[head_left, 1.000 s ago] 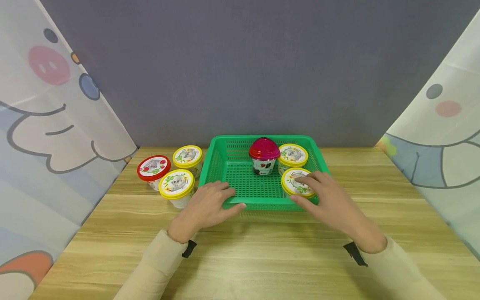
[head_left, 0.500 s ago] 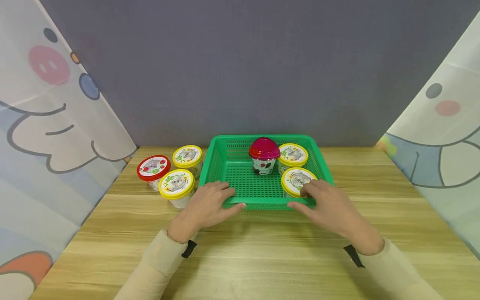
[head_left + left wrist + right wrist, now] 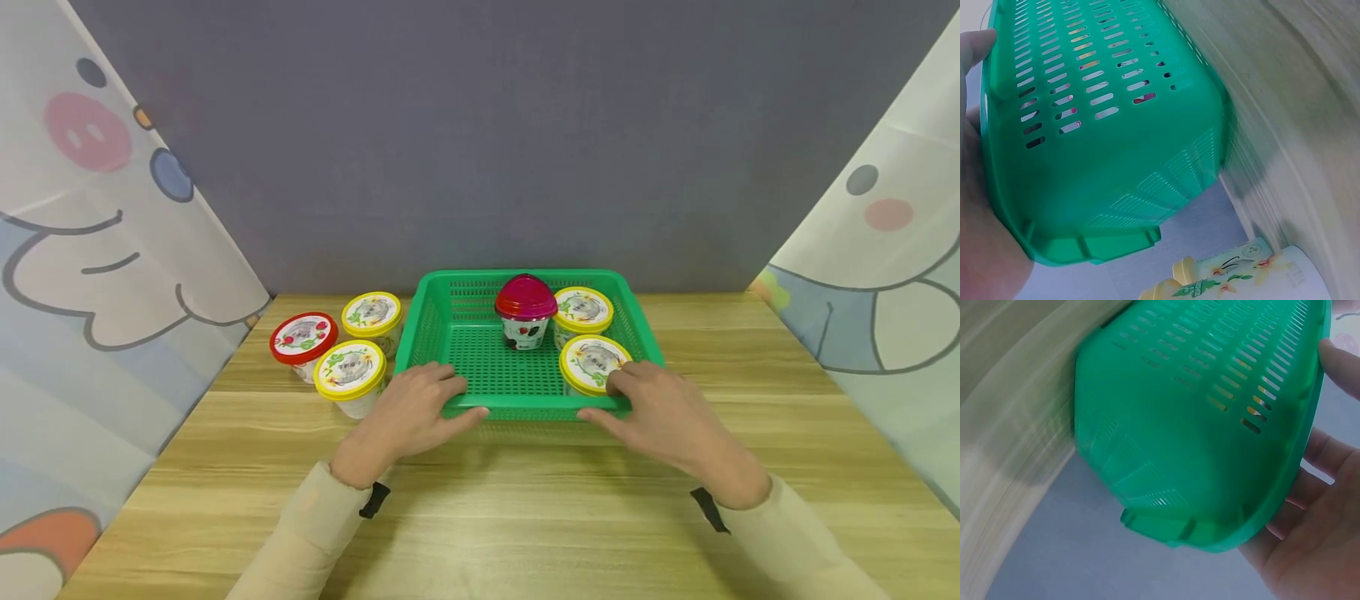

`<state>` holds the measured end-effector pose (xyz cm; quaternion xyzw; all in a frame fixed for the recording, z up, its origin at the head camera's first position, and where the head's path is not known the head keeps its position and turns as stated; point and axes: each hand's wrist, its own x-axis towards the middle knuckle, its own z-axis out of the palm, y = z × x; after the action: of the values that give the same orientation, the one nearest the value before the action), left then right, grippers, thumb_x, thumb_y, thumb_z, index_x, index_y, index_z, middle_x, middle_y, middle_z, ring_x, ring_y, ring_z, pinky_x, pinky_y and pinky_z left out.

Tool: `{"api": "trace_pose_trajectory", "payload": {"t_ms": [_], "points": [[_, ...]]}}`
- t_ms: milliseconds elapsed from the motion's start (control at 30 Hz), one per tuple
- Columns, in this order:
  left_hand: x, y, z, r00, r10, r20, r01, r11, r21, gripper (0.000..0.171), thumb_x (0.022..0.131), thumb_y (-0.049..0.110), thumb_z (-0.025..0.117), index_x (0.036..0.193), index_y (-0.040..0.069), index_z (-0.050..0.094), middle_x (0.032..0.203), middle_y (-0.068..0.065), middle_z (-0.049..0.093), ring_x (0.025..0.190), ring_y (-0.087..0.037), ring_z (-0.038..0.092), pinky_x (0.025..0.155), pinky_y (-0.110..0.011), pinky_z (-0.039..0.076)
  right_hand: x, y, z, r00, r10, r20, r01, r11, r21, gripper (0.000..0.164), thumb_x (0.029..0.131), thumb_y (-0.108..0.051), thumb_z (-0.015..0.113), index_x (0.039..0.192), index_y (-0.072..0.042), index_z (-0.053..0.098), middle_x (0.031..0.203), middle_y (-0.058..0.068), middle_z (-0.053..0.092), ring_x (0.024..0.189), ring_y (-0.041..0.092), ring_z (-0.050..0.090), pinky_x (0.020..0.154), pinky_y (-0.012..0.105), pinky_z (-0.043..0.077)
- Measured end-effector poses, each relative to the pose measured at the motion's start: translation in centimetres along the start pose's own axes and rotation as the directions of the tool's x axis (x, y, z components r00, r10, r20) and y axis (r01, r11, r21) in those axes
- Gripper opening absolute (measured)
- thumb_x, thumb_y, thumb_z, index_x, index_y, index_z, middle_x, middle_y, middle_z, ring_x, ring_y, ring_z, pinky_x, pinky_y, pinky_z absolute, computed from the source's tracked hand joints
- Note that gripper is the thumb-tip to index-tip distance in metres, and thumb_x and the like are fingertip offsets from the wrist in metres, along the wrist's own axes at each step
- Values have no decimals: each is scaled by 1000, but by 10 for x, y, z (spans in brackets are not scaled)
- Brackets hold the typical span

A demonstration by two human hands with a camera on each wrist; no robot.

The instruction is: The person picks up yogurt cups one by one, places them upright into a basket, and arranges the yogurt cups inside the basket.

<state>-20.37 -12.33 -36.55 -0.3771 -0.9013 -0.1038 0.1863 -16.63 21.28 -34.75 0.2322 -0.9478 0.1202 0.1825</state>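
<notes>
A green plastic basket point(image 3: 532, 402) stands on the table. My left hand point(image 3: 416, 410) grips the left end of its near rim, fingers over the edge and thumb in front. At the right end my right hand point(image 3: 666, 418) holds the same rim, as the right wrist view also shows with the fingers point(image 3: 1307, 487) around the basket wall point(image 3: 1166, 412). Inside the basket sit a tub with a domed magenta lid point(image 3: 527, 310) and two yellow-lidded paper tubs, the rear one point(image 3: 583, 310) behind the front one point(image 3: 592, 363). My right fingers are close to the front tub; whether they touch it I cannot tell.
Left of the basket, outside it, stand a red-lidded tub point(image 3: 303, 335) and two yellow-lidded tubs, one at the back point(image 3: 372, 313) and one in front point(image 3: 349, 368). A grey wall point(image 3: 487, 142) rises behind the table point(image 3: 510, 517). Cartoon-printed curtains flank both sides.
My right hand has drawn back from the lid of the front yellow-lidded tub and taken hold of the basket's rim. The left hand keeps its grip on the rim.
</notes>
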Motion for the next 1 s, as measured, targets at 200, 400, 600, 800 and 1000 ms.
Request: {"api": "trace_pose_trajectory", "payload": {"t_ms": [200, 400, 600, 800, 1000], "points": [[-2, -2, 1, 1000, 16, -17, -16, 1000, 1, 39, 96, 51, 64, 76, 17, 60, 72, 8, 48, 67, -11, 47, 64, -30, 44, 1, 0, 2, 1000, 21, 11, -21, 1000, -3, 38, 82, -49, 81, 75, -18, 59, 76, -7, 55, 67, 11, 48, 53, 31, 41], [-2, -2, 0, 999, 29, -25, -29, 999, 20, 39, 96, 50, 65, 76, 17, 60, 73, 7, 51, 68, -13, 49, 68, -33, 47, 3, 0, 2, 999, 34, 29, -34, 999, 1, 39, 82, -50, 81, 75, -19, 59, 77, -7, 55, 68, 12, 47, 54, 32, 41], [0, -1, -2, 999, 46, -23, -44, 998, 49, 38, 96, 49, 65, 77, 17, 60, 74, 6, 51, 70, -15, 51, 70, -35, 48, 4, 0, 1, 997, 54, 50, -55, 998, 11, 40, 82, -53, 80, 77, -19, 60, 79, -7, 56, 69, 12, 48, 54, 32, 41], [-1, 1, -6, 999, 35, -6, -34, 997, 76, 38, 96, 51, 64, 84, 15, 64, 77, 5, 53, 74, -17, 53, 72, -37, 48, 5, 1, 0, 997, 54, 53, -55, 998, 26, 39, 82, -52, 80, 77, -19, 60, 79, -7, 56, 68, 11, 48, 55, 31, 41], [-2, 1, -14, 998, -49, 34, 48, 997, 57, 56, 96, 60, 59, 119, 11, 71, 109, -5, 65, 103, -26, 58, 93, -45, 46, 6, 1, 0, 997, 48, 53, -49, 998, 28, 39, 83, -51, 80, 76, -19, 59, 78, -7, 55, 69, 12, 48, 55, 32, 40]]}}
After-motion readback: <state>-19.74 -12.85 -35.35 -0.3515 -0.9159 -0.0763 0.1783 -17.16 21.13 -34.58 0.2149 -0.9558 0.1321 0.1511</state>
